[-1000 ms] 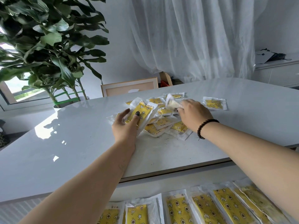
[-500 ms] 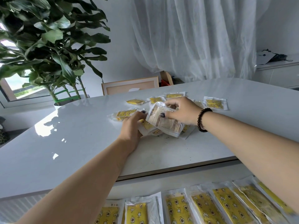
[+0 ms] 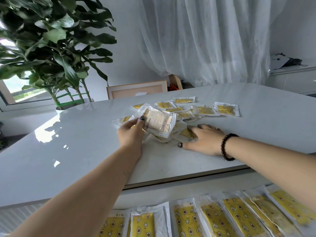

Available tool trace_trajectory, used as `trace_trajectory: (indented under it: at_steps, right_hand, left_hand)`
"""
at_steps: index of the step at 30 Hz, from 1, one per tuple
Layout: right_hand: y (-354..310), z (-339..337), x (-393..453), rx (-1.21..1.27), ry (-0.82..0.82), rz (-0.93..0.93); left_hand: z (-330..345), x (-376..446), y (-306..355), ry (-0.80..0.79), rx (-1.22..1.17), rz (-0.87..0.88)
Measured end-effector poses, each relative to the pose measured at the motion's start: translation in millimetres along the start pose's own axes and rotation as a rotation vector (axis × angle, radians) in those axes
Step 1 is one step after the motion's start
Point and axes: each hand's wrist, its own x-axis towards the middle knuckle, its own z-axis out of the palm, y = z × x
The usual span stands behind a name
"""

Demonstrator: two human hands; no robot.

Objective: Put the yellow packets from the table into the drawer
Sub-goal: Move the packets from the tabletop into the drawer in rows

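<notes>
Yellow packets in clear wrappers lie scattered on the white table (image 3: 85,151), several of them spread behind the pile (image 3: 205,110). My left hand (image 3: 131,134) grips a small stack of packets (image 3: 159,121), held tilted above the pile with the pale backs facing me. My right hand (image 3: 203,139) lies flat with its fingers spread on the low packets at the pile's near right side (image 3: 187,133). Below the table's front edge, the open drawer (image 3: 153,194) holds a row of yellow packets (image 3: 213,219) side by side.
A large potted plant (image 3: 56,53) stands at the table's far left. A framed picture (image 3: 136,90) leans behind the table, and a white curtain (image 3: 205,40) hangs beyond it. A sideboard (image 3: 294,77) stands at the far right.
My right hand let go of the stack and dropped flat onto the packets on the table. My left hand now holds the gathered stack alone, slightly raised.
</notes>
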Motion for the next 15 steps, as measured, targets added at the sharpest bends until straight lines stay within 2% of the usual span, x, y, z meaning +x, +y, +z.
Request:
trace_trajectory:
  at_steps: [3, 6, 12, 15]
  right_hand:
    - [-1, 3, -2, 0.101, 0.140, -0.072]
    - [-4, -6, 1, 0.230, 0.219, -0.069]
    - [-4, -29, 16, 0.474, 0.090, 0.159]
    - [5, -30, 29, 0.702, 0.120, 0.221]
  left_hand:
    - [1, -1, 1, 0.015, -0.020, 0.012]
    - [2, -1, 1, 0.019, 0.001, 0.027]
    - [2, -4, 1, 0.004, 0.072, 0.047]
    - [2, -6, 2, -0.005, 0.084, 0.068]
